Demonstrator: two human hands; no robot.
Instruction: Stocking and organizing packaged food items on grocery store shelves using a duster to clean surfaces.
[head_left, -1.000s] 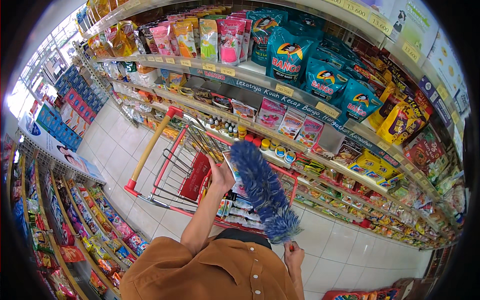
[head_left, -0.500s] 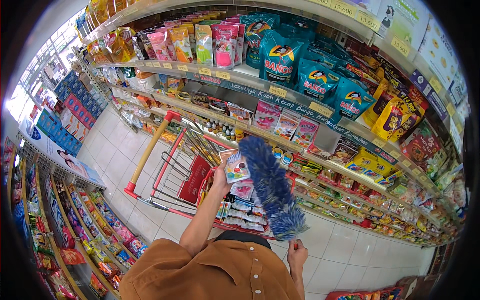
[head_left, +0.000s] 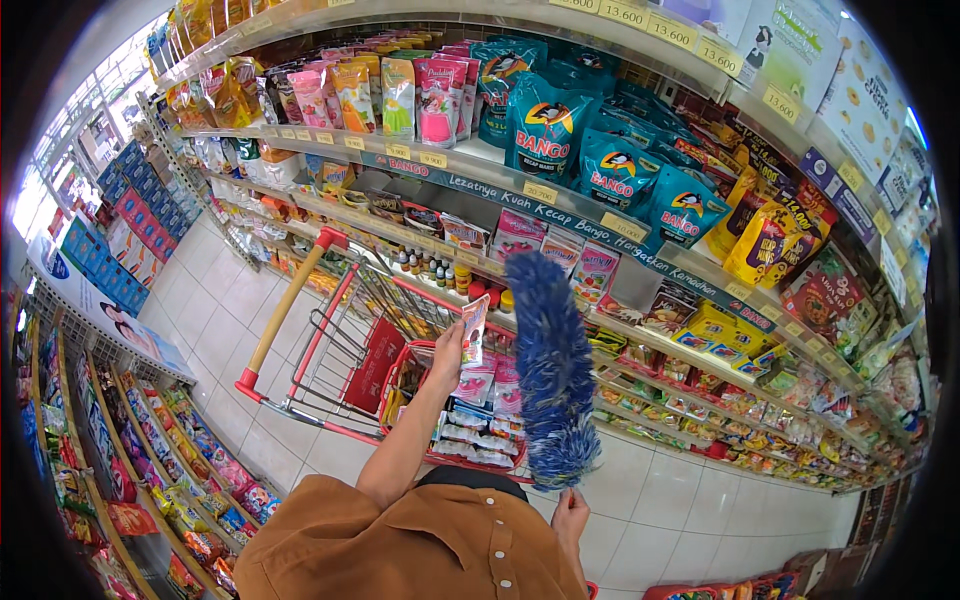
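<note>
My left hand [head_left: 449, 358] is closed on a small white and pink packet [head_left: 474, 330], tilted so that its face shows narrow. Below it is a red basket [head_left: 392, 375] set on the cart, with pink packets [head_left: 490, 385] and rows of small wrapped packs [head_left: 478, 434] inside. My right hand [head_left: 571, 514] grips the lower end of a fluffy blue duster [head_left: 553, 370]. The duster stands nearly upright in front of the shelves, its head hiding part of the lower rows. Its handle is mostly hidden in my fist.
A shopping cart with a yellow handlebar [head_left: 285, 315] stands ahead to the left. Across the front run shelves with teal pouches [head_left: 548, 122], pudding packets [head_left: 438, 100] and yellow pouches [head_left: 770, 240]. Snack racks [head_left: 170, 460] line the left. White tiled floor [head_left: 680, 500] shows at right.
The packet in my left hand has turned from face-on to nearly edge-on. The duster has swung more upright, and my right hand has shifted slightly left and down.
</note>
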